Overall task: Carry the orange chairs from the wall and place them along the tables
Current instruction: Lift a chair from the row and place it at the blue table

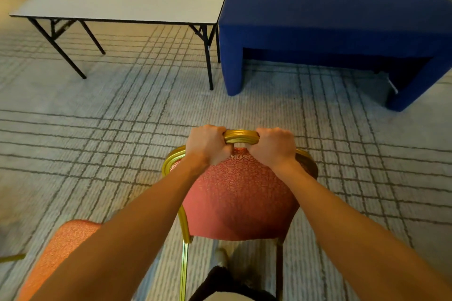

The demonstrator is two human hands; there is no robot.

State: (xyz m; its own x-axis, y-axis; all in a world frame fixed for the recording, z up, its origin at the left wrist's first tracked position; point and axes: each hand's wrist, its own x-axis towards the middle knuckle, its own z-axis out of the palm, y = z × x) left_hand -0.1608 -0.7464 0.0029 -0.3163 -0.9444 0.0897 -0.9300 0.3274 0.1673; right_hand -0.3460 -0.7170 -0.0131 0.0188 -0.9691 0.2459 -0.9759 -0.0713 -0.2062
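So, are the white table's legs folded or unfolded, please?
Unfolded: the white table stands on its black legs on the carpet.

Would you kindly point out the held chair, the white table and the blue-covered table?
held chair (239,193): head view, on its patterned backrest.
white table (122,2): head view, on its bare top.
blue-covered table (330,6): head view, on its cloth top.

My left hand (208,145) and right hand (272,148): bare, as are both forearms (137,222) along their whole visible length. Between them, low in the view: a black trouser leg (217,281), a pale, blurred shoe toe (221,254), and a light strip of clothing (220,298) at the bottom edge; its kind cannot be told.
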